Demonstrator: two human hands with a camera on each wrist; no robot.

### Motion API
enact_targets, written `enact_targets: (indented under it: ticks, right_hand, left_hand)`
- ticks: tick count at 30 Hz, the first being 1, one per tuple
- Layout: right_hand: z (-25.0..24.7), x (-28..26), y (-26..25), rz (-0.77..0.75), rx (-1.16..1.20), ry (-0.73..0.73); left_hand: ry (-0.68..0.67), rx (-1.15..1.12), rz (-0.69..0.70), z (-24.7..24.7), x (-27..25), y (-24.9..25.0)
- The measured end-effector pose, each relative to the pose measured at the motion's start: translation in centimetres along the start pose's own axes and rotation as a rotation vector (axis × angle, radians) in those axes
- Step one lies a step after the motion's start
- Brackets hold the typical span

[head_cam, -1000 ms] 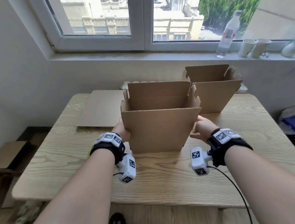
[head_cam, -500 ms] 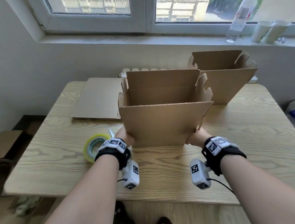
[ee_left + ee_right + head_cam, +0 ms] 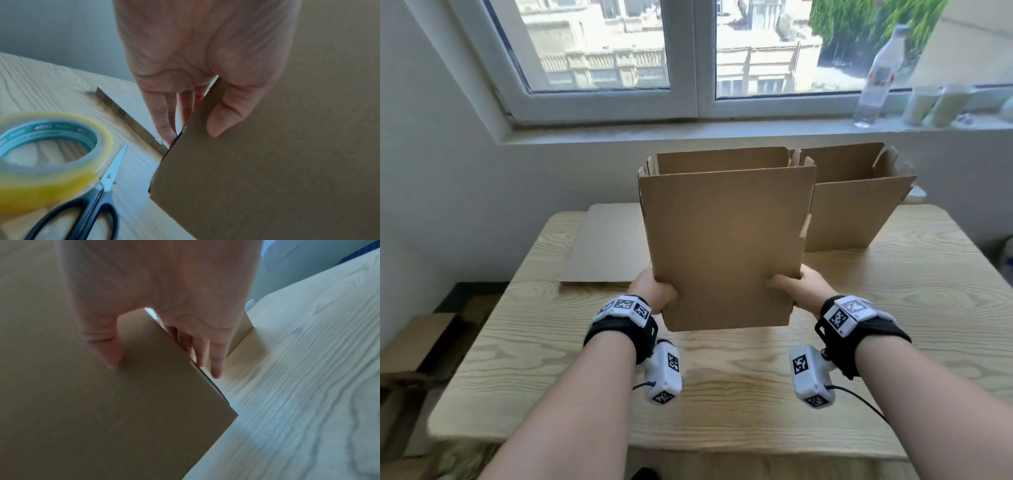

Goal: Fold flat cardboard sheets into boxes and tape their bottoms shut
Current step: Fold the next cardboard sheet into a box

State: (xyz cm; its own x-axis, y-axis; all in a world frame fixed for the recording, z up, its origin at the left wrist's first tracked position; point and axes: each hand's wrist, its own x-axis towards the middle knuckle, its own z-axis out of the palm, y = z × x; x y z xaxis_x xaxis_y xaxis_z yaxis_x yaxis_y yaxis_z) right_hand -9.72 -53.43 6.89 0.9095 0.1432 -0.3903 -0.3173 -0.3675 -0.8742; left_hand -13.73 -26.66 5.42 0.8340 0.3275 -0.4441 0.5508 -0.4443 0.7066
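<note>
I hold a folded brown cardboard box upright above the wooden table, its plain near face toward me and its top flaps standing open. My left hand grips its lower left corner, thumb on the near face and fingers behind the edge. At the lower right corner my right hand grips the same way. A yellow tape roll and black-handled scissors lie on the table left of the box. The box's bottom is hidden.
A second open-topped box stands at the back right. Flat cardboard sheets lie stacked at the back left. On the windowsill stand a plastic bottle and paper cups. More cardboard lies on the floor, left.
Both hands have lifted the box off the table and drawn it toward me. Its inside no longer shows, only the near face. The tape roll is now hidden in the head view.
</note>
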Motion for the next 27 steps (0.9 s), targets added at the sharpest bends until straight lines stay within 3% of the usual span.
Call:
enact_targets:
  ticks: [3, 9, 12, 16, 20, 23, 27]
  right_hand:
    - [-0.4, -0.9, -2.3, -0.009, 0.049, -0.004]
    - [-0.4, -2.5, -6.5, 0.013, 0.087, 0.023]
    - [-0.1, -3.8, -7.8, 0.047, 0.103, 0.026]
    - [-0.3, -3.9, -8.6, 0.060, 0.141, 0.034]
    - [-0.8, -4.3, -10.0, -0.041, 0.099, 0.038]
    - [-1.8, -4.6, -10.6, -0.151, -0.082, 0.090]
    - [-3.3, -3.7, -11.2, -0.063, -0.523, 0.198]
  left_hand:
    - [0.022, -0.137, -0.009, -2.2, -1.8, 1.9]
    - [0.211, -0.320, 0.121, -6.0, -3.6, 4.1]
    - [0.252, -0.384, 0.118, -7.1, -4.9, 5.3]
    - [0.267, -0.320, 0.116, -7.9, -5.9, 6.2]
    - [0.240, -0.313, 0.113, -8.7, -6.8, 7.2]
    - [0.225, -0.399, 0.109, -9.3, -6.4, 7.8]
    - [0.200, -0.475, 0.122, -9.6, -5.6, 8.3]
